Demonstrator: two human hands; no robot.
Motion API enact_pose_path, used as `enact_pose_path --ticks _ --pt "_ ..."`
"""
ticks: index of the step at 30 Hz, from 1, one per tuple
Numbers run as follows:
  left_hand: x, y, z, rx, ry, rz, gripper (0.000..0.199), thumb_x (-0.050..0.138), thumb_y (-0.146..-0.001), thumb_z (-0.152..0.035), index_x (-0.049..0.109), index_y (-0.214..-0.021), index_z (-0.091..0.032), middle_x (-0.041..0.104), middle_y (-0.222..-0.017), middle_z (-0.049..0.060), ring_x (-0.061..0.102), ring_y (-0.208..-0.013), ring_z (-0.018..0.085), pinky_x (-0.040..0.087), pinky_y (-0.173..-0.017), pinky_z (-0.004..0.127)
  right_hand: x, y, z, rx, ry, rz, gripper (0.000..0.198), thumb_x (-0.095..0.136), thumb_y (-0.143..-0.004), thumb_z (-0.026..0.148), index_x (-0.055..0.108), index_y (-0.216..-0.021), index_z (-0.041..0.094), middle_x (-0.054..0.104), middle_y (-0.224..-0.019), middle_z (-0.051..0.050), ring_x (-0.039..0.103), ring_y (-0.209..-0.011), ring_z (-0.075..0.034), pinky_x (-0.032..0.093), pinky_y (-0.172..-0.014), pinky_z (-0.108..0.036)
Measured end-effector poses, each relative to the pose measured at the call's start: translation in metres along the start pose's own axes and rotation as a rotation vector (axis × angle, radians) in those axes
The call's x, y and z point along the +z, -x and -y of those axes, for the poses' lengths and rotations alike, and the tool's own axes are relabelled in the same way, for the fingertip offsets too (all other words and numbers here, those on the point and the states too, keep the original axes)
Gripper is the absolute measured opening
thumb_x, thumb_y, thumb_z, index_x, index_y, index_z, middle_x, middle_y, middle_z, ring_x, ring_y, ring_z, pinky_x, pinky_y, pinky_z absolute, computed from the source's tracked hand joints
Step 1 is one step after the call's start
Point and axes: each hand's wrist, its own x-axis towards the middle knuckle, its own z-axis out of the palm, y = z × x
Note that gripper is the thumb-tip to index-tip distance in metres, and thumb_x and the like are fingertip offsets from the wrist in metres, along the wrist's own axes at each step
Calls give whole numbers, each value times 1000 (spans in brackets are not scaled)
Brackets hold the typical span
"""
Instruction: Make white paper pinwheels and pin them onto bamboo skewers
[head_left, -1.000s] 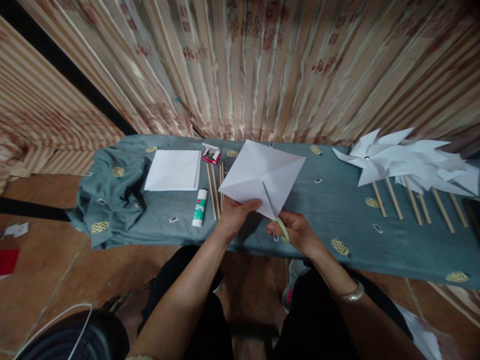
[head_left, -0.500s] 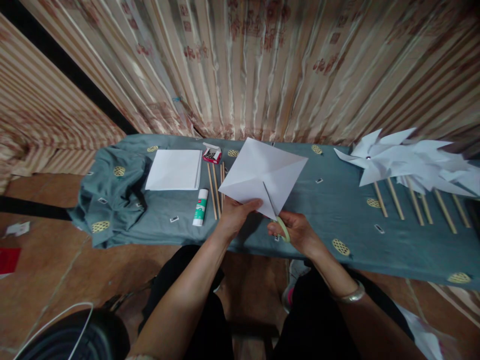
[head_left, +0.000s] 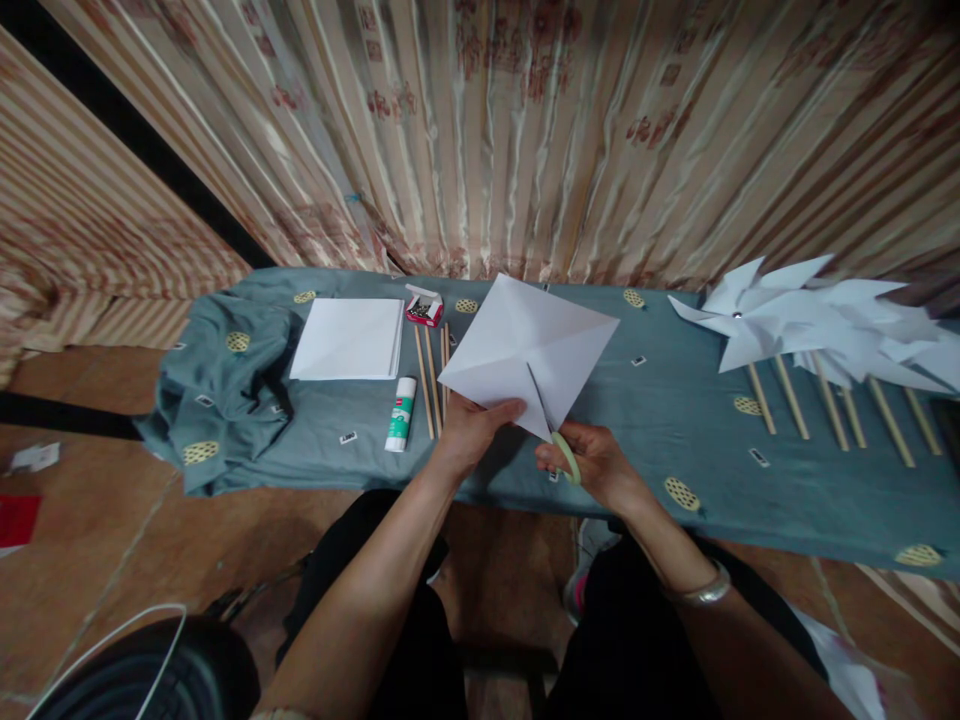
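My left hand (head_left: 480, 430) grips a creased white square of paper (head_left: 517, 335) by its near left edge, thumb on top. The sheet is held above the cloth with one corner toward me. In my right hand (head_left: 592, 462) is a pair of scissors (head_left: 568, 458) with pale green handles, fingers closed round the loops. A blade lies along a line running from the near corner toward the sheet's centre; the other blade is hidden by the paper.
Left on the grey-green cloth (head_left: 637, 420) lie a paper stack (head_left: 349, 340), an open red box of small pins (head_left: 424, 306), a glue stick (head_left: 401, 415) and wooden sticks (head_left: 429, 380). Several white paper pinwheels (head_left: 787, 315) on sticks rest at the right. A curtain (head_left: 480, 140) hangs behind.
The paper has shifted very slightly to the right. Both hands keep their holds, and the scissors stay at the near corner.
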Motion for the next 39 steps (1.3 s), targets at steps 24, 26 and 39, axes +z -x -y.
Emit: enact_pose_path --ticks 24,26,39 --pt "0 0 0 -18 -4 -11 37 83 -50 -20 66 -82 -16 67 -72 -1 58 -64 14 48 -61 27 -1 2 -2 7 -2 69 50 79 -57 62 70 -75 16 68 -64 -4 55 -57 -13 42 -51 -24" --pt "-3 -2 -2 -11 16 -19 36 83 -50 -20 66 -81 -16 68 -74 -1 59 -65 14 49 -64 27 -4 5 1 7 26 106 53 77 -61 62 72 -86 16 70 -70 -5 58 -61 -14 44 -54 -25" --pt "-15 -6 -12 13 -25 -46 34 80 -49 -16 68 -81 -15 70 -79 1 62 -72 15 50 -73 29 -84 19 2 -189 76 -147 55 67 -74 66 71 -101 18 71 -81 -6 59 -68 -18 48 -68 -31"
